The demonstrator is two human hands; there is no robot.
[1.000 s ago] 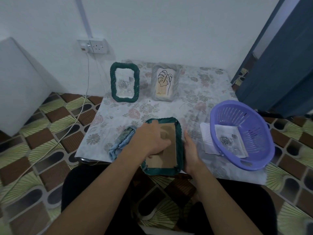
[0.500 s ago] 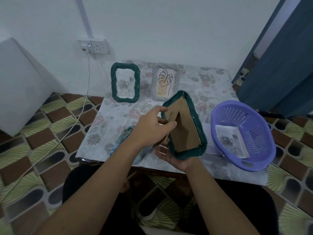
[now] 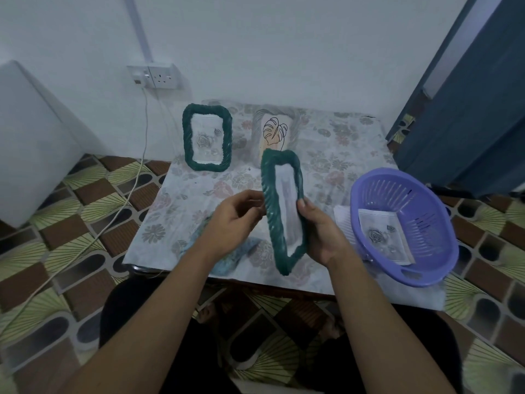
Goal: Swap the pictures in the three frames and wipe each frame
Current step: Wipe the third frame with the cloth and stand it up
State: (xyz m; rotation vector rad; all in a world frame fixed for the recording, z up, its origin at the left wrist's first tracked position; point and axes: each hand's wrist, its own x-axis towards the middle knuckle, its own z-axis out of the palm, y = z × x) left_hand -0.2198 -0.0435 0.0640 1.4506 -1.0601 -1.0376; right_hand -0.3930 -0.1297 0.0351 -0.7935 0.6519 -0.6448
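I hold a dark green rope-edged frame upright above the table's front, its front turned toward me and seen at an angle. My right hand grips its right edge, thumb on the rim. My left hand touches its left edge with curled fingers. A second green frame with a rose picture stands at the back left. A grey frame with a leaf drawing stands beside it, partly hidden by the held frame. A blue cloth lies under my left wrist.
A purple plastic basket at the table's right holds a rose picture, with white paper beneath its left side. The small table has a floral cover. A wall socket and cable are at the left, a blue door at the right.
The frame lay face down on the table with both hands on its cardboard back; it has been lifted and turned over, so its front now faces me.
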